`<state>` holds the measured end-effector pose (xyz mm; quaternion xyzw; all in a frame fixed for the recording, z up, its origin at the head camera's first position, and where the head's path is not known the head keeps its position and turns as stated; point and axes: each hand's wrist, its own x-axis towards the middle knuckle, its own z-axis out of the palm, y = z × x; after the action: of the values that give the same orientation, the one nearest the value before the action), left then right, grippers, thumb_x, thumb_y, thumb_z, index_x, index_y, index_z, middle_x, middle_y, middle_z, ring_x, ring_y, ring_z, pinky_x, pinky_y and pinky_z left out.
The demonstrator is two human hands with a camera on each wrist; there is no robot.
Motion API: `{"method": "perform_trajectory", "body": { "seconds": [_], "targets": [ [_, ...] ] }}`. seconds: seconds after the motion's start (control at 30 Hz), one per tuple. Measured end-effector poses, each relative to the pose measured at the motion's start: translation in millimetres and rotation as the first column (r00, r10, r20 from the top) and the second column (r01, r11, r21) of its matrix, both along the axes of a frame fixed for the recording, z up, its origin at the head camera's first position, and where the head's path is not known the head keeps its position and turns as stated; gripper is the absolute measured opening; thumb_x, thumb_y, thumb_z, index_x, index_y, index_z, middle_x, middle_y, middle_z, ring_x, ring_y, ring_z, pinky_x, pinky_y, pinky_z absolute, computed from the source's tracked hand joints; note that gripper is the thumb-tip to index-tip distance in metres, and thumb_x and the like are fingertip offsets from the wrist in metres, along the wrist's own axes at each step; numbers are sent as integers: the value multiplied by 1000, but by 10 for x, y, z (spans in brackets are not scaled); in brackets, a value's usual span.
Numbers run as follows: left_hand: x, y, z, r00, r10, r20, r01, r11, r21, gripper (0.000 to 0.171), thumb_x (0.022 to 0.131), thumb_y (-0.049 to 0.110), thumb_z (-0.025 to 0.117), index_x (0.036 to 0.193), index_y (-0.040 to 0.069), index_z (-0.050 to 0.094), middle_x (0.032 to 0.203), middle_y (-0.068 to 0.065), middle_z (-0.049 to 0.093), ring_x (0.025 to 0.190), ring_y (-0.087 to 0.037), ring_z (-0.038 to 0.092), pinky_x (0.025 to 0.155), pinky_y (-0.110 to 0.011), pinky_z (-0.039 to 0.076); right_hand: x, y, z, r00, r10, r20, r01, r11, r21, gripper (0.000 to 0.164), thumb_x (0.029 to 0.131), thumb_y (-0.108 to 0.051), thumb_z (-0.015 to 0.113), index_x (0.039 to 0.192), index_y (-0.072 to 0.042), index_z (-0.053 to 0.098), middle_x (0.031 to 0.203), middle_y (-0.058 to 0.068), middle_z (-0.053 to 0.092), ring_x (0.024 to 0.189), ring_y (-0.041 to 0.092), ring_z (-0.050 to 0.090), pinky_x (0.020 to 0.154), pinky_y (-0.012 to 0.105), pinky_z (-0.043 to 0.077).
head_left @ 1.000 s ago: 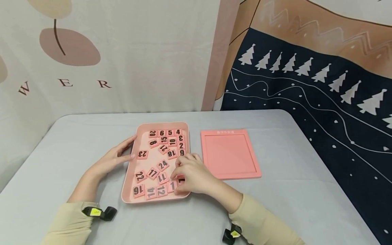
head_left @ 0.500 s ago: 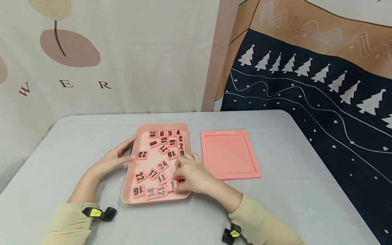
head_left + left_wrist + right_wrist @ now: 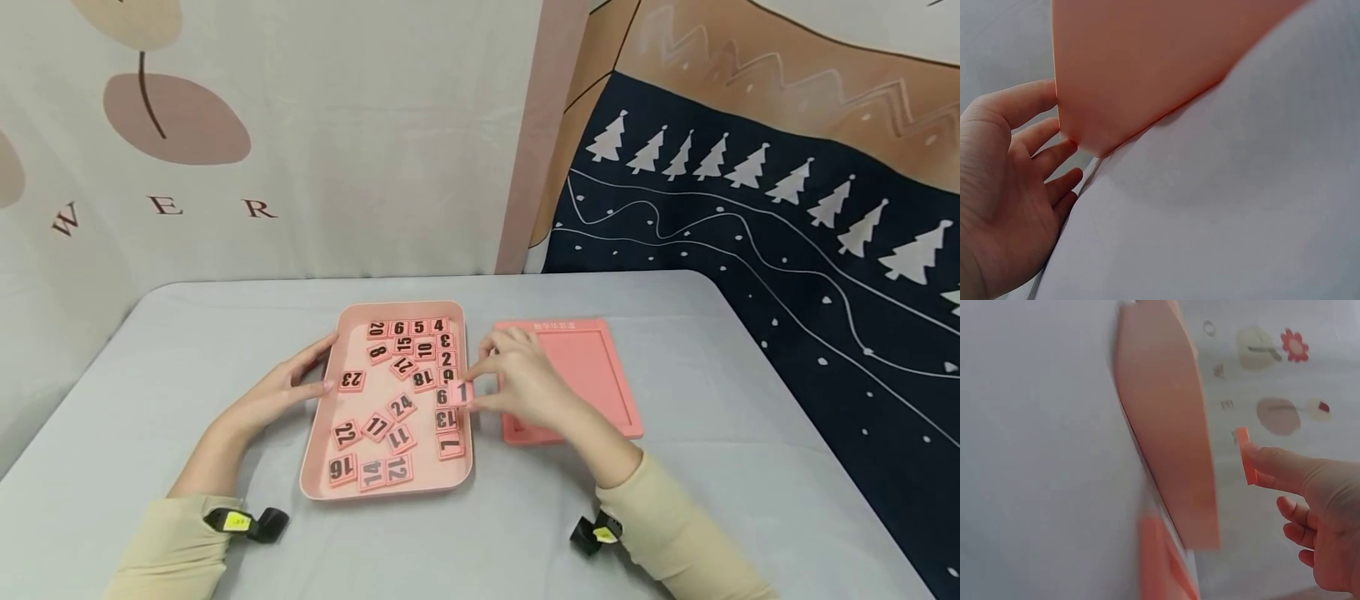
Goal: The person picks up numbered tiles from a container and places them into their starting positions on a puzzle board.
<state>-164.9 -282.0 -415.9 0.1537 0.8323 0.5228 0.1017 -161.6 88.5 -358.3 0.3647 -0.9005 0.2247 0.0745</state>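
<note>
A pink tile marked 1 (image 3: pixel 461 393) is pinched between the thumb and fingers of my right hand (image 3: pixel 536 382), above the right rim of the pink tray (image 3: pixel 311 454). In the right wrist view the same tile (image 3: pixel 1245 456) shows edge-on, lifted clear of the tray. My left hand (image 3: pixel 262 396) rests its fingertips on the tray's left side, fingers loosely extended, as the left wrist view also shows on the outer wall (image 3: pixel 1116 75). Several numbered tiles lie in the tray, some turned sideways or upside down, such as the 24 tile (image 3: pixel 401 406) and the 23 tile (image 3: pixel 352 381).
A flat pink square frame (image 3: pixel 592 375) with a raised border lies right of the tray, partly covered by my right hand. Both stand on a table with a pale grey cloth (image 3: pixel 247 333). Printed curtains (image 3: pixel 420 150) hang behind the table.
My right hand has picked the 1 tile from the tray's lower right and carried it up and right, uncovering the tiles beneath. The left hand stays at the tray's side.
</note>
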Motion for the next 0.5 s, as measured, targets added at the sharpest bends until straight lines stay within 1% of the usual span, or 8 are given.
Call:
{"method": "perform_trajectory", "body": {
  "seconds": [0.1, 0.23, 0.33, 0.5],
  "targets": [
    [2, -1, -2, 1000, 2, 2, -2, 1000, 4, 74, 92, 15, 62, 154, 10, 20, 157, -17, 16, 142, -40, 9, 110, -62, 6, -107, 142, 42, 1000, -29, -10, 28, 1000, -10, 29, 67, -30, 87, 94, -21, 78, 97, -6, 51, 97, 17, 40, 93, 40, 30],
    [0, -1, -4, 1000, 4, 3, -4, 1000, 6, 74, 92, 16, 62, 154, 11, 21, 157, -17, 16, 142, -40, 9, 110, -62, 6, -265, 318, 42, 999, -48, -17, 48, 999, -6, 28, 69, -25, 87, 95, -20, 78, 97, -3, 53, 96, 17, 41, 92, 41, 29],
    [-3, -4, -6, 1000, -1, 0, 1, 1000, 9, 74, 92, 15, 62, 154, 11, 21, 157, -17, 16, 142, -40, 9, 110, -62, 6, -396, 428, 6, 998, -64, -12, 64, 998, 18, 27, 71, -22, 85, 97, -19, 78, 95, -3, 52, 94, 18, 41, 90, 42, 30],
    [-3, -9, -13, 1000, -6, -7, 6, 1000, 9, 74, 92, 15, 62, 154, 10, 21, 157, -17, 16, 142, -40, 9, 110, -61, 6, -631, 563, -72, 996, -91, 13, 91, 995, 43, 27, 72, -22, 85, 98, -17, 78, 94, -1, 53, 95, 20, 42, 96, 44, 28]
  ]
}}
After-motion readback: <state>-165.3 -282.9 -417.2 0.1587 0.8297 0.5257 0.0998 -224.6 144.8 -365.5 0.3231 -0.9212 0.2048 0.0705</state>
